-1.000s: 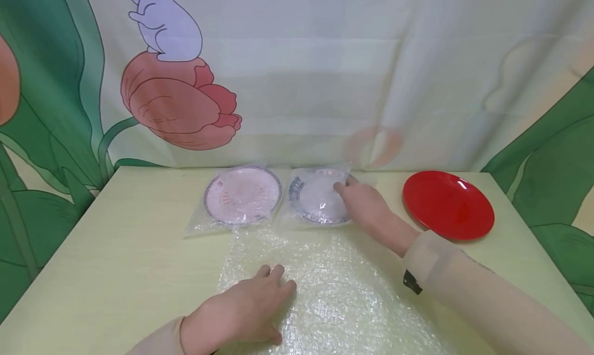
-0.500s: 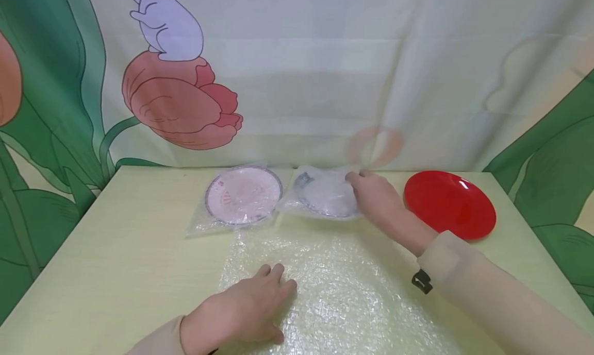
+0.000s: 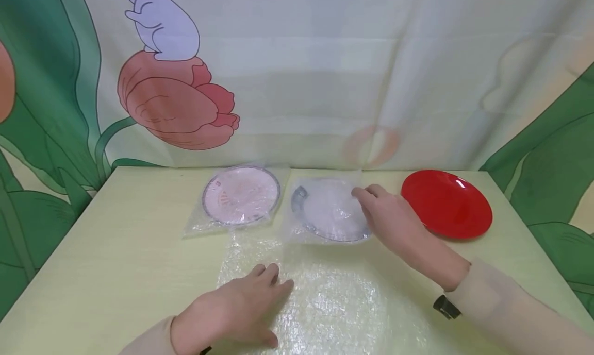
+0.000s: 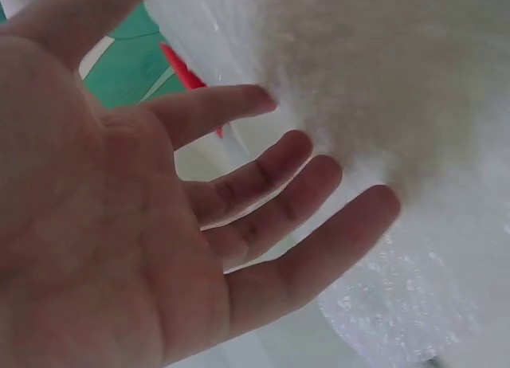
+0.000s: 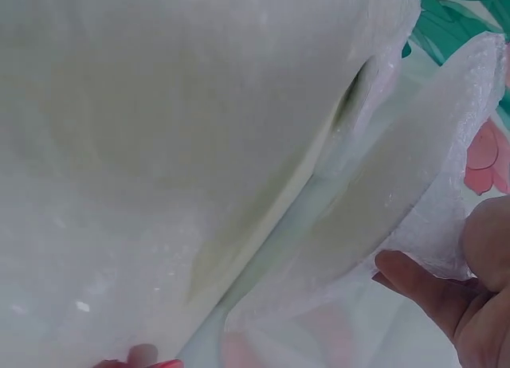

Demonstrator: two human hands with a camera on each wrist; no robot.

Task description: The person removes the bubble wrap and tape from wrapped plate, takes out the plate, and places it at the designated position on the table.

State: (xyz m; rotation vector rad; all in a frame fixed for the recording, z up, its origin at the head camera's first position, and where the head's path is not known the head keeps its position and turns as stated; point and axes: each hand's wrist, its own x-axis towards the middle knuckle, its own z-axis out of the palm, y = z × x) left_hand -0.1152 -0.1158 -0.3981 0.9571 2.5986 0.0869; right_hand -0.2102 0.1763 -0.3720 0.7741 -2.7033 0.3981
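My right hand (image 3: pixel 403 226) pinches the right edge of a white plate with a blue-grey patterned rim (image 3: pixel 325 210), wrapped in clear plastic. In the right wrist view the wrapped plate stands tilted, apart from the table, with my thumb (image 5: pixel 430 288) against its wrapping. Nearer the front lies a sheet of bubble wrap (image 3: pixel 334 303). My left hand (image 3: pixel 232 308) rests on its left part, fingers spread and slightly bent. The left wrist view shows that palm (image 4: pixel 103 225) with nothing in it and its fingertips against the sheet.
A pinkish plate in clear wrapping (image 3: pixel 241 195) lies at the back, left of the held plate. At the back right is a glossy red plate (image 3: pixel 445 205). Behind the pale table (image 3: pixel 116 262) hangs a printed curtain (image 3: pixel 297 77).
My right hand has raised the wrapped white plate off the table and drawn it nearer, over the far end of the bubble wrap. My left hand has stayed in place.
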